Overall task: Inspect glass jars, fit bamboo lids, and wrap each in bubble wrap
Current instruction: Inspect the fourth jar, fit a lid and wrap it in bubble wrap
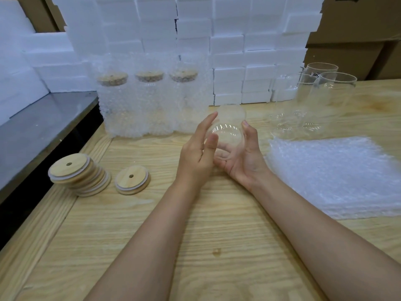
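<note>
A clear glass jar (227, 135) is held above the wooden table, tilted so its open mouth faces me. My right hand (243, 157) cups it from below and the right, thumb along its side. My left hand (199, 151) lies against its left side with straight fingers. A leaning stack of bamboo lids (76, 172) and a single lid (132, 179) lie at the left. Three lidded jars wrapped in bubble wrap (149, 101) stand behind. Bare glass jars (321, 98) stand at the back right. A pile of bubble wrap sheets (338, 172) lies to the right.
White foam blocks (238, 51) are stacked along the back of the wooden table (195, 246). Cardboard boxes (358, 40) stand at the far right. A dark grey surface (43, 131) runs along the left, lower than the table edge.
</note>
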Demonstrator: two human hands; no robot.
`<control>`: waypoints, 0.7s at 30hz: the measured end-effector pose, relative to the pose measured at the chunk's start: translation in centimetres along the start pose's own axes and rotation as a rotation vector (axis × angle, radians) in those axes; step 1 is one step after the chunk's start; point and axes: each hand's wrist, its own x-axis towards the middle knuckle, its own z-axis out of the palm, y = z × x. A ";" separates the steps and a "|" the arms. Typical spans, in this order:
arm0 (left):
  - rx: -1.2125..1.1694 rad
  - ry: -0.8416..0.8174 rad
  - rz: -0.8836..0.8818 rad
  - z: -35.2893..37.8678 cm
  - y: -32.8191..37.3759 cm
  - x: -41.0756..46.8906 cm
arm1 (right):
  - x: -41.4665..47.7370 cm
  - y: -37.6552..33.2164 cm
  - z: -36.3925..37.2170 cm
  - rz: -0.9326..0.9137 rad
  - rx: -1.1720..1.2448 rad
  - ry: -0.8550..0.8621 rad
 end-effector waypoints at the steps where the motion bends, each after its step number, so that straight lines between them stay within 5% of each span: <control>1: -0.028 -0.031 0.002 0.0 -0.1 0.0 | 0.0 0.0 -0.1 0.005 0.007 -0.004; 9: -0.062 -0.147 0.110 -0.2 -0.2 0.0 | 0.0 -0.2 -0.4 -0.040 0.023 -0.086; 21: 0.109 0.098 0.020 0.3 1.1 -0.2 | 0.3 0.4 -0.5 -0.002 0.019 0.000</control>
